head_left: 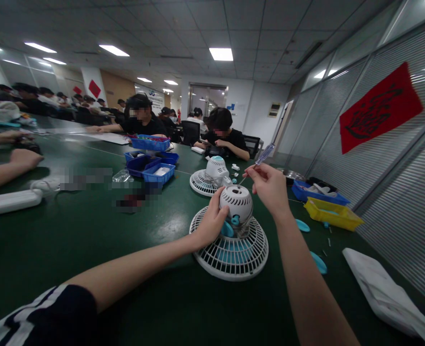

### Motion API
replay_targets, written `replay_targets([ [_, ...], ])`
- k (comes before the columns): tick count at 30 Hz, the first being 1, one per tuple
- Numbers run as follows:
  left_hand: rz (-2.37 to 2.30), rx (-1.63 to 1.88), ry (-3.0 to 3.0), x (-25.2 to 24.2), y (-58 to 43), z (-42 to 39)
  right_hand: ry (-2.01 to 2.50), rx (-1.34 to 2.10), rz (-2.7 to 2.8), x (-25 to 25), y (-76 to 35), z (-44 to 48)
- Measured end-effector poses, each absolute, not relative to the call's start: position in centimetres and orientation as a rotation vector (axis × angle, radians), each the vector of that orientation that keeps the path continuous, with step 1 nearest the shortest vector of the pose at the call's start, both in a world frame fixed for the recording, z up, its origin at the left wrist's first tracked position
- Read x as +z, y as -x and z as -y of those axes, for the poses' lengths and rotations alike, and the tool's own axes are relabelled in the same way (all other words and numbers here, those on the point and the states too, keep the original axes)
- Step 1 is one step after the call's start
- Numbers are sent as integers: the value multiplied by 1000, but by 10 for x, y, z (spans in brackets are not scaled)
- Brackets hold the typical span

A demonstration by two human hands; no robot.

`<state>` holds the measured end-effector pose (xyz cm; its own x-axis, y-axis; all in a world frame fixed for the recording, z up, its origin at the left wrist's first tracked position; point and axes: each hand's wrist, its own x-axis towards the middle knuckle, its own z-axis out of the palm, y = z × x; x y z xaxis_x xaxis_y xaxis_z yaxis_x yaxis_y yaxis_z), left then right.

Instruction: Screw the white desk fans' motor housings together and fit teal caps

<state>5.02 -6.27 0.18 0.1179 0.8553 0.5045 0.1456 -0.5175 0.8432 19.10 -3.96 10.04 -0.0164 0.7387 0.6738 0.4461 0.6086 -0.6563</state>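
A small white fan (pixel 234 250) lies face down on the green table (pixel 90 240), its round motor housing (pixel 237 203) pointing up. My left hand (pixel 212 223) grips the left side of that housing, fingers wrapped round it. My right hand (pixel 270 185) is raised just to the right of the housing and pinches a screwdriver (pixel 264 154) with a clear handle, which tilts up and to the right. A second fan of the same kind (pixel 210 178) lies face down further back.
Blue trays (pixel 152 168) stand at mid-table. A blue tray (pixel 320 192) and a yellow tray (pixel 333 214) sit at the right, with teal blades (pixel 318 262) and small screws nearby. A white bag (pixel 385 288) lies near right. Other people sit at the far side; someone's arms (pixel 10 163) rest at left.
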Motion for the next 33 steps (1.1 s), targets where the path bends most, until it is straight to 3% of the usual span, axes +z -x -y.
replay_targets([
  [16,-974,1441,-1777,3,-50,64,1042,281,1689,102,-192,41],
  [33,-971,1447,-1783,2,-50,63,1183,-8,1799,108,-199,45],
])
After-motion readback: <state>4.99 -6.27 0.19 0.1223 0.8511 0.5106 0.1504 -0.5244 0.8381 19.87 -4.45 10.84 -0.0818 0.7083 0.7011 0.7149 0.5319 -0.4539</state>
